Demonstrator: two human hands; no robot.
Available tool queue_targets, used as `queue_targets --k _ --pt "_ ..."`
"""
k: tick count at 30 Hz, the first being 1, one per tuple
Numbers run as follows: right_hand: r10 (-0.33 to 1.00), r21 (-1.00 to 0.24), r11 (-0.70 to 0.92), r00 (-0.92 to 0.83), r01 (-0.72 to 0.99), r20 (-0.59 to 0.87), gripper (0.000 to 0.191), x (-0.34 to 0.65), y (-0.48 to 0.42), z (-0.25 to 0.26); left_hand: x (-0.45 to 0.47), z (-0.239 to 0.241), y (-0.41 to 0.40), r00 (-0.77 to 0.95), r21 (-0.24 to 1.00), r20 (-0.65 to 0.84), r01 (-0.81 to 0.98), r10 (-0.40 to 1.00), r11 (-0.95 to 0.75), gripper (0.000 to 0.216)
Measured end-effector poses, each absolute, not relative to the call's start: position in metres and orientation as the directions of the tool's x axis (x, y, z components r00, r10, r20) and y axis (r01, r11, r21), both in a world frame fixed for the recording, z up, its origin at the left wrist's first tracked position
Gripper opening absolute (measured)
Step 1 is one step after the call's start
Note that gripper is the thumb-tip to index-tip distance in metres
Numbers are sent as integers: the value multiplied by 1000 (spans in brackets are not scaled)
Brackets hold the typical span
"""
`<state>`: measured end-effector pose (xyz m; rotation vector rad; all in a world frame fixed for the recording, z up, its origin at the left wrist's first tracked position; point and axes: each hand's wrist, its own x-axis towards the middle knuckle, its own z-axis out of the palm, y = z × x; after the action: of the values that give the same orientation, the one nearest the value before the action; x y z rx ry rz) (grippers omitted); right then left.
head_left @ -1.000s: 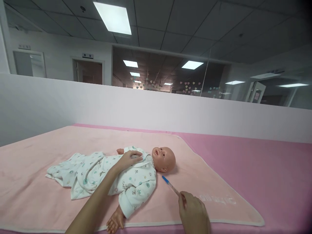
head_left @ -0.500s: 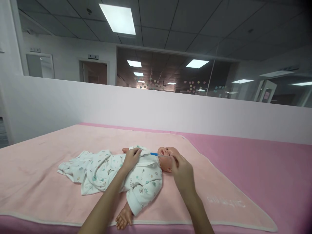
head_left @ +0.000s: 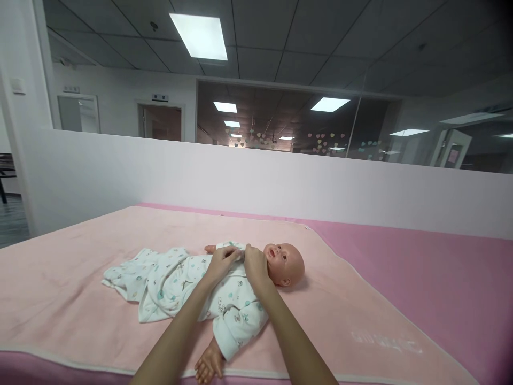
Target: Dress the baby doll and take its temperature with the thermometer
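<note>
A baby doll (head_left: 285, 263) lies on its back with its head to the right. It wears white patterned baby clothes (head_left: 236, 291), and one bare doll hand reaches toward the near edge. Over the upper chest, my left hand (head_left: 223, 263) is closed, fingers bent at the clothes' front. Beside it, almost touching, my right hand (head_left: 255, 263) is closed just below the doll's chin. What the fingertips of both hands pinch is hidden. The thin clear stick with a blue part seen before does not show now.
Under the doll is a pale pink pad (head_left: 80, 299) with a light border, on a darker pink surface (head_left: 433, 267). A white low wall (head_left: 280, 182) runs along the back, with a glass window (head_left: 288, 117) above it.
My right hand has moved left, from beside the doll's face to my left hand at the chest. The clear stick with the blue part has gone from sight. The view has shifted slightly.
</note>
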<state>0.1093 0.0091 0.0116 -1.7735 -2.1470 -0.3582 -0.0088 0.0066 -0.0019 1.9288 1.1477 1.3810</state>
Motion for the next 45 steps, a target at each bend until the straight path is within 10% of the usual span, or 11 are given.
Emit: queue_targets --k 8,13,23,37,45 --pt "904 29 188 -185 982 385 24 108 3 13 -20 17 32 -213 744 506 597 836 -299 44" --pt "895 29 191 -186 981 405 25 108 7 9 -35 6 68 -98 439 365 895 926 -79 47" --pt "890 -16 236 -210 972 404 27 109 4 9 -37 -8 58 -51 262 350 964 935 -46 54" --pt "691 -104 619 -477 778 543 27 97 -10 18 -46 -10 34 74 340 260 926 963 -163 49" --pt "717 -514 308 160 800 678 32 163 7 38 -46 -11 34 71 366 259 916 963 -165 57"
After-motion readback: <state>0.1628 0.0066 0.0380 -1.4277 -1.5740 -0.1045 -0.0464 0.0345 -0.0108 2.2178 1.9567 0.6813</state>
